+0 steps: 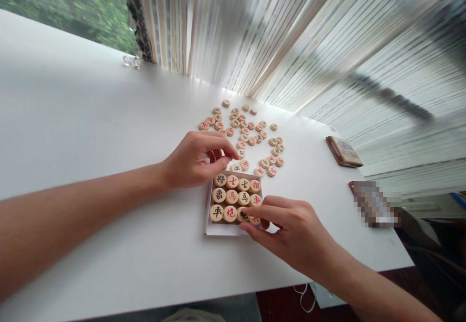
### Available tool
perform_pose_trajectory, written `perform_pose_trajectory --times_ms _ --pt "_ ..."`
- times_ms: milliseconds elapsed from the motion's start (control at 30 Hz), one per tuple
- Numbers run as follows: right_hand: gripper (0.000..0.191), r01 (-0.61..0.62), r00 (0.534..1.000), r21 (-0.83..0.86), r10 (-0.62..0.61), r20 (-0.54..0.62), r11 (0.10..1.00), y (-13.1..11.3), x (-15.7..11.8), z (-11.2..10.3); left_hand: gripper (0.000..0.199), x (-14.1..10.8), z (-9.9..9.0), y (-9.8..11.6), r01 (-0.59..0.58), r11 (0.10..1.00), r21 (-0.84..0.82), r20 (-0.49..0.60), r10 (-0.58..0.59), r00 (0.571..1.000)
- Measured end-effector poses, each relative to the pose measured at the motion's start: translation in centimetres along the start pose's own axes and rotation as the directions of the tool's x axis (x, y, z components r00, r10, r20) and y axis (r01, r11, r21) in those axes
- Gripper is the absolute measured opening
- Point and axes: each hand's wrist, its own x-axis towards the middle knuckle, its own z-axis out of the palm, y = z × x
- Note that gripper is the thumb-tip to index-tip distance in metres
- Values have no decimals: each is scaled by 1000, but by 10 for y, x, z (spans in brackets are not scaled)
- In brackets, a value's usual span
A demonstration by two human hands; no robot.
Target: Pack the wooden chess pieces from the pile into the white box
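A shallow white box (208,215) on the white table holds rows of round wooden xiangqi pieces with red and black characters, such as a red-marked piece (230,213). My right hand (287,222) is at the box's lower right corner, thumb and forefinger on a black-marked piece (241,214) in the front row. Over the back left corner of the box is my left hand (200,159), its thumb and fingertips drawn together; whatever lies between them is too small to make out. Loose pieces (245,130) lie scattered behind the box.
The white table (91,133) runs up to a striped string curtain (225,31) and a window. At the right edge lie a brown-edged box (344,151) and a blurred-out item (374,204). Small clear objects (132,61) stand far left. A white cable (306,298) hangs below.
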Motion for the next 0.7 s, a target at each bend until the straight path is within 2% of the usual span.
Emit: perform_pose_trajectory --times_ms 333,567,700 --pt "23 7 1000 -8 -7 -7 1000 0 0 -3 21 0 0 0 -1 1000 2 -6 1 1000" --pt "18 13 1000 2 -13 -8 1000 1 1 -2 21 0 1 0 -9 1000 -8 -8 9 1000" --pt "11 -6 999 25 7 -52 1000 -2 -1 -12 21 0 0 0 -2 1000 -11 -11 2 1000"
